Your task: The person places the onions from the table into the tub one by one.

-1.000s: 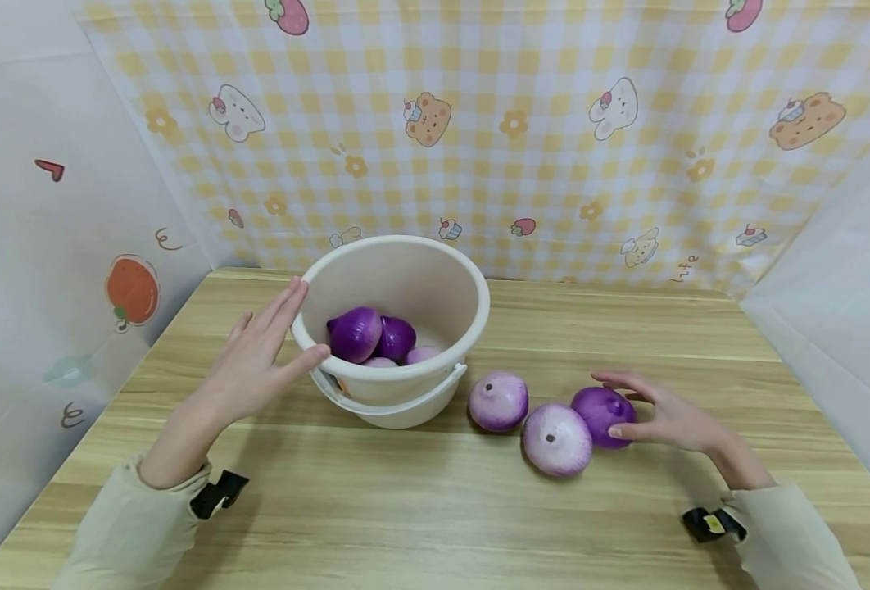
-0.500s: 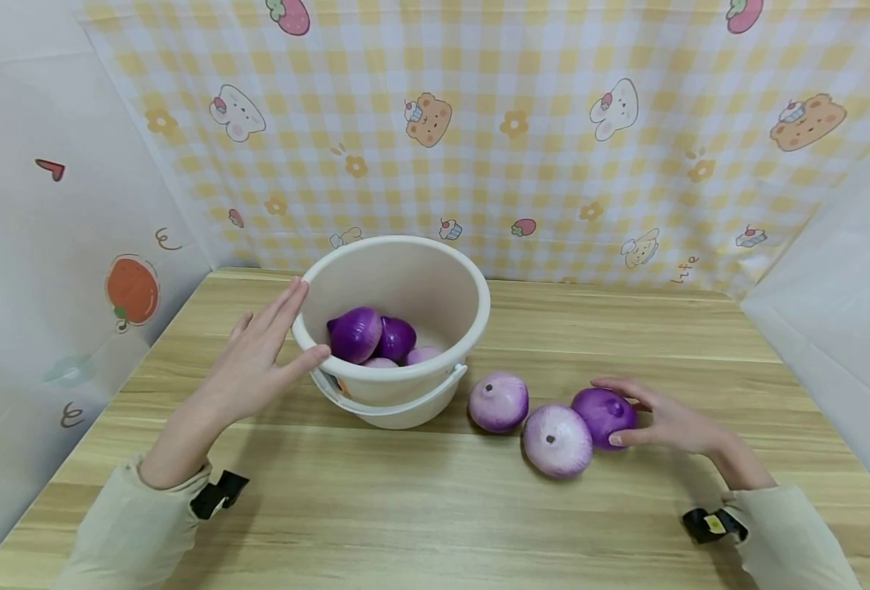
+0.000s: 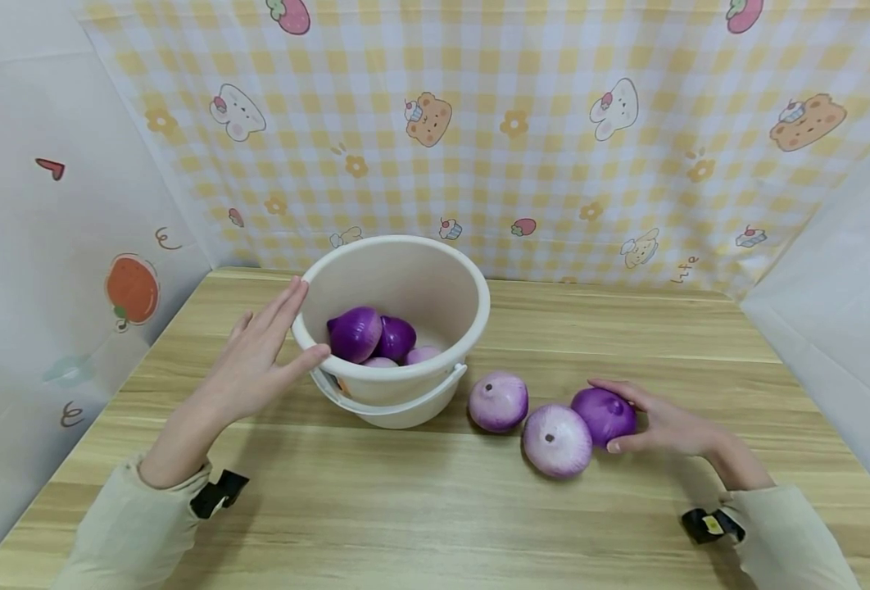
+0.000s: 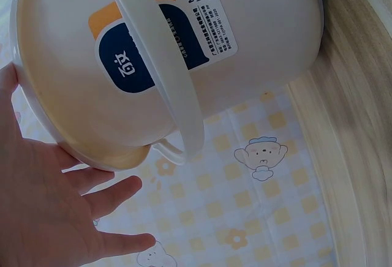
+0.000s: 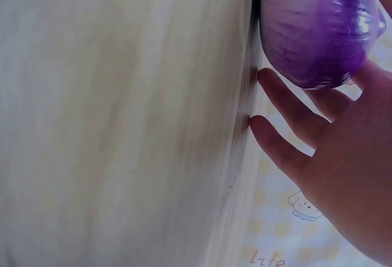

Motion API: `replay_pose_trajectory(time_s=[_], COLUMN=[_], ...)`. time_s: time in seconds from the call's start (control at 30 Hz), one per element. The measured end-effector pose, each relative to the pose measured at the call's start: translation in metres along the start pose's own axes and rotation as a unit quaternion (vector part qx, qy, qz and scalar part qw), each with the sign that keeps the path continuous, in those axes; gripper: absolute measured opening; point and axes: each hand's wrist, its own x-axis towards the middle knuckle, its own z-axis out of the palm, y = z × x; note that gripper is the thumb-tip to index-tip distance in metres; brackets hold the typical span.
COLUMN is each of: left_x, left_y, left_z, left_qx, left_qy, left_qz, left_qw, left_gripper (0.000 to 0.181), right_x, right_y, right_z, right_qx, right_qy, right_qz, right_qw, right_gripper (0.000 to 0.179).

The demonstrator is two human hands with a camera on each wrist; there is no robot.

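In the head view, my left hand (image 3: 258, 360) rests against the left rim of a white bucket (image 3: 398, 401), thumb and fingers spread. The left wrist view shows that hand (image 4: 55, 199) with straight fingers beside the bucket (image 4: 263, 34). Several purple onions (image 3: 355, 334) lie inside the bucket. On the right, my right hand (image 3: 663, 422) holds a dark purple onion (image 3: 603, 416) on the table, thumb in front and fingers behind. That onion (image 5: 318, 28) sits between thumb and fingers in the right wrist view. Touching it is a paler onion (image 3: 557, 441); another pale onion (image 3: 498, 401) lies nearer the bucket.
The bucket's handle (image 3: 398, 400) hangs down at its front. A wooden table (image 3: 420, 508) carries everything. Behind it hangs a yellow checked cloth (image 3: 464, 164), and a white printed sheet (image 3: 74, 246) stands at the left.
The right hand's thumb and fingers have shifted slightly around the dark purple onion. The left hand, bucket and onions have kept their places.
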Motion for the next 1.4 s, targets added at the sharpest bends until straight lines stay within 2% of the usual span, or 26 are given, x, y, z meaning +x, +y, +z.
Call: replay_pose_trajectory(time_s=[0.5, 0.67, 0.83, 1.4], left_x=[0.001, 0.001, 0.001, 0.0], left_y=[0.001, 0.0, 0.0, 0.0], left_z=[-0.001, -0.001, -0.001, -0.001], left_qx=[0.001, 0.001, 0.0, 0.001], left_qy=[0.003, 0.005, 0.002, 0.002], left_qz=[0.003, 0.004, 0.002, 0.003], left_qw=[1.0, 1.0, 1.0, 1.0], left_gripper=[0.076, 0.076, 0.076, 0.077], right_x=[0.002, 0.002, 0.002, -0.002], right_y=[-0.001, 0.001, 0.0, -0.007], right_z=[-0.001, -0.001, -0.001, -0.011], right_qx=[0.049, 0.09, 0.105, 0.047], right_qy=[0.013, 0.014, 0.028, 0.082], right_qz=[0.029, 0.038, 0.042, 0.03], right_qw=[0.9983, 0.9951, 0.9932, 0.9951], right_gripper=[0.075, 0.073, 0.07, 0.066])
